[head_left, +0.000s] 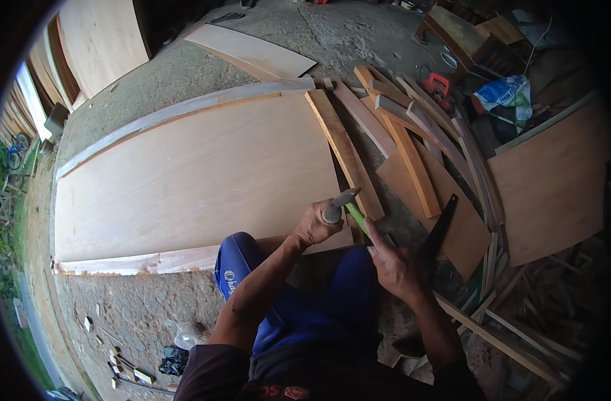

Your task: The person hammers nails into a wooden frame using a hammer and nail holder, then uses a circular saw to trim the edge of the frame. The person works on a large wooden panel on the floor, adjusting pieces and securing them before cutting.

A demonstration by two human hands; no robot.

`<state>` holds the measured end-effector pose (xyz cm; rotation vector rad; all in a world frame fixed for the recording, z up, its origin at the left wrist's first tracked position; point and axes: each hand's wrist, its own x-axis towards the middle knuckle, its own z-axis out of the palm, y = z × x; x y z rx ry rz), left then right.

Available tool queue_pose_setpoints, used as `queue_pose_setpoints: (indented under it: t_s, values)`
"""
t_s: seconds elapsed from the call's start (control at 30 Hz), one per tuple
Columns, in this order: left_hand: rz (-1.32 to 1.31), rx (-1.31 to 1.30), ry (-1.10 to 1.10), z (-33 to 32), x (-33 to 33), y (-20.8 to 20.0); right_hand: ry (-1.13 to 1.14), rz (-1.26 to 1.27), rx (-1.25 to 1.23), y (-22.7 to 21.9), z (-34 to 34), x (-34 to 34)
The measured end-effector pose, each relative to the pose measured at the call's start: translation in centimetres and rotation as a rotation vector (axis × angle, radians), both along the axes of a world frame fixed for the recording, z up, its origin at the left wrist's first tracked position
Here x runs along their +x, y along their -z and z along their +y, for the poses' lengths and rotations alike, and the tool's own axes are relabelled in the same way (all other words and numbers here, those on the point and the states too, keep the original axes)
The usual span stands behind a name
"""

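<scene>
My right hand (393,266) is closed around the green handle of a hammer (356,216). The dark metal hammer head (347,196) is right beside the blunt round end of a tool handle (331,214); I cannot tell whether they touch. That handle sticks up out of my closed left hand (313,226), and its lower part is hidden. Both hands are over the near right corner of a large plywood panel (192,180), which lies with wooden strips along its edges. Beyond my hands, a loose plank (342,150) lies along the panel's right end.
A black handsaw (441,230) rests on a smaller board (469,244) at my right. Several timber lengths (412,160) are piled behind it, near a red power tool (437,88). Another panel (552,180) lies far right. Offcuts (121,367) litter the ground at left.
</scene>
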<state>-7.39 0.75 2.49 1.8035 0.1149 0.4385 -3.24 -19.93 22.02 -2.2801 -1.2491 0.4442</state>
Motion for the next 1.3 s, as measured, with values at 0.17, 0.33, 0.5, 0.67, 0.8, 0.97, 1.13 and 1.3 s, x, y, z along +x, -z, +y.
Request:
queue_pose_setpoints:
  t_s: [0.17,0.33,0.5,0.67,0.8,0.97,1.13,1.3]
  values:
    - [0.214,-0.155,-0.378,1.1,1.6,-1.4,-0.014,-0.35,0.435,-1.7,-1.3,0.9]
    - [0.011,-0.387,-0.63,1.8,3.7,-0.4,0.188,-0.086,0.385,3.5,-4.8,0.1]
    - [0.066,-0.178,-0.211,3.1,4.1,-3.4,0.423,0.333,0.35,7.9,-4.4,0.3]
    - [0.122,-0.153,-0.079,2.5,3.7,-3.5,0.457,0.458,0.306,10.5,-4.0,1.2]
    - [0.146,-0.151,-0.038,2.9,4.1,-2.9,0.453,0.478,0.311,11.4,-3.8,1.9]
    - [0.154,-0.104,-0.002,3.2,4.5,-3.2,0.482,0.518,0.326,11.7,-3.8,2.4]
    - [0.165,-0.137,-0.017,3.0,4.6,-2.8,0.486,0.537,0.302,11.4,-3.9,2.3]
    - [0.171,-0.152,-0.006,2.3,4.5,-2.2,0.232,0.148,0.297,10.9,-3.4,3.6]
